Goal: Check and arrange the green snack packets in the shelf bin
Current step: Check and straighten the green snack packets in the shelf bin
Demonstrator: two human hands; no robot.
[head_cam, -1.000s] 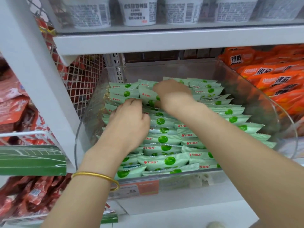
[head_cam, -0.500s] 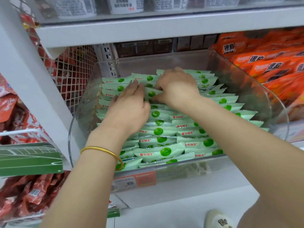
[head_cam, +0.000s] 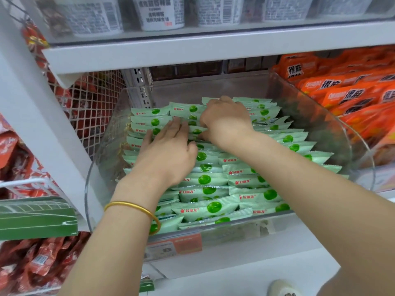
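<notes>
Judging by the rows, you are well along: green packets [head_cam: 206,207] fill the clear bin [head_cam: 361,146] mid-frame, front rows neat. Your left hand [head_cam: 166,152] lies flat, fingers straight, on the left stack; your right hand [head_cam: 226,120] curls round a packet [head_cam: 195,131] in the upper-middle rows, seemingly left to straighten.

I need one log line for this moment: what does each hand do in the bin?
stage: arranging | left hand: flat on green packets | right hand: pinches green packets at back | bin: clear, packets in rows
</notes>
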